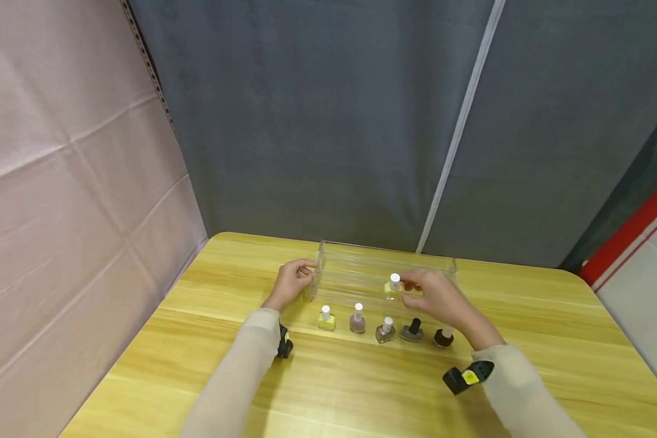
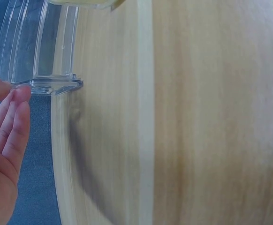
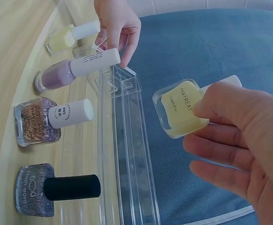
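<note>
My right hand [image 1: 435,296] pinches a nail polish bottle [image 3: 183,108] filled with pale yellow, white-capped, above the clear acrylic rack [image 1: 356,275]. At the rack's left end, my left hand [image 1: 291,281] grips the side panel [image 2: 47,86] between thumb and fingers. In front of the rack stands a row of nail polish bottles: a yellow one [image 1: 326,321], a mauve one [image 1: 357,322], a glittery brown one [image 1: 385,333], a grey glitter one with a black cap [image 1: 412,332], and a dark one [image 1: 443,338] partly behind my right wrist.
The wooden table [image 1: 339,389] has its far edge just behind the rack, against a dark grey curtain [image 1: 317,121]. A pale cloth wall [image 1: 76,182] borders the left side. Beyond the table's right side is a red and white panel [image 1: 635,243].
</note>
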Motion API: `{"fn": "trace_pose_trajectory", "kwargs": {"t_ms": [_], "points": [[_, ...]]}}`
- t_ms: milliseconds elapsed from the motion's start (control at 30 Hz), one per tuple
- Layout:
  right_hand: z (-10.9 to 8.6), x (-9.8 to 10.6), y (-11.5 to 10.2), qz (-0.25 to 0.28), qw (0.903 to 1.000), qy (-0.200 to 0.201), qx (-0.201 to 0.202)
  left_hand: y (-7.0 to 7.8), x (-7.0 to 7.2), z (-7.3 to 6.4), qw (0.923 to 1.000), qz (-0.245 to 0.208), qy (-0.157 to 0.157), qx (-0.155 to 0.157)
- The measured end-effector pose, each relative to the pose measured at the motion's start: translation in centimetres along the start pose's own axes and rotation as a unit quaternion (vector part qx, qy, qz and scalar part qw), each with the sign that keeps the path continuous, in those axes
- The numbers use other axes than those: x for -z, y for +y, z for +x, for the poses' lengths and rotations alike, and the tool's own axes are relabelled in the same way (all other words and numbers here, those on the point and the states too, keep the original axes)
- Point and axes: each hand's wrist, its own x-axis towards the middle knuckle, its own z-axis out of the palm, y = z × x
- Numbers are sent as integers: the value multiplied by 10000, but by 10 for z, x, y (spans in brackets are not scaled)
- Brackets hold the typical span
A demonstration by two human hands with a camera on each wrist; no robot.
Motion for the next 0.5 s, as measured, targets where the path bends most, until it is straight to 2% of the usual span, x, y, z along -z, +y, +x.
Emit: {"fn": "trace_pose_trajectory", "kwargs": {"t_ms": [267, 500], "points": [[10, 4, 0, 10, 9999, -6, 153, 1, 1, -2, 10000, -7, 42, -16], [18, 5, 0, 120, 9999, -86, 21, 1, 3, -3, 9999, 32, 74, 71]]}}
